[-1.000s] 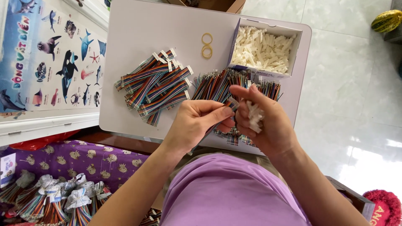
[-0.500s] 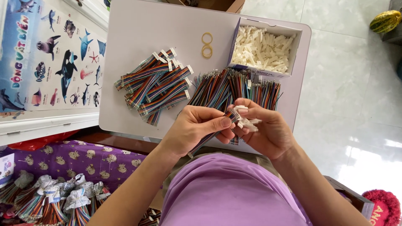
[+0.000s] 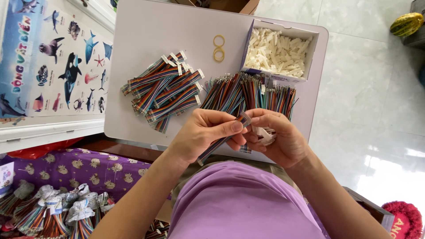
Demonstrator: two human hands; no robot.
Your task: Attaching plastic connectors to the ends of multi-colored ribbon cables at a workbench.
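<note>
Pinched between your left hand [image 3: 201, 135] thumb and forefinger is a multicoloured ribbon cable [image 3: 221, 140], clamped near its upper end; the rest of the strip runs down and left under that palm, lower tip poking out below the hand. Your right hand [image 3: 276, 137] is curled shut too, fingertips meeting the cable's top end at the small white connector [image 3: 246, 118], right where both thumbs come together. Cupped in that right palm sits a clump of loose white plastic housings [image 3: 264, 134], partly hidden by fingers, count unclear. So the cable lies across the gap between both grips, tilted, upper end at the right fingertips, body held by the left.

Below the hands: your purple shirt [image 3: 243, 203] fills the bottom centre. Lower left, a purple patterned cloth [image 3: 66, 166], and near it bundles of finished cables wrapped in paper [image 3: 53, 212].

Just beyond the hands, on the pale lilac tabletop [image 3: 133, 40], a loose fan of bare-ended coloured wire strips [image 3: 252, 93], nearly touching your knuckles. Left of that, a heap of cable strips with white connectors fitted [image 3: 166, 86], well apart from the grip. Further back, two yellow rubber bands [image 3: 218, 48] lie flat, one touching the other. Far right corner of the table holds an open cardboard box of white housings [image 3: 279, 52].

Off the table: sea-animal poster [image 3: 48, 62] on the left, white tiled floor [image 3: 367, 88] on the right, a yellow-green fruit-like object [image 3: 406, 24] at the top right edge.
</note>
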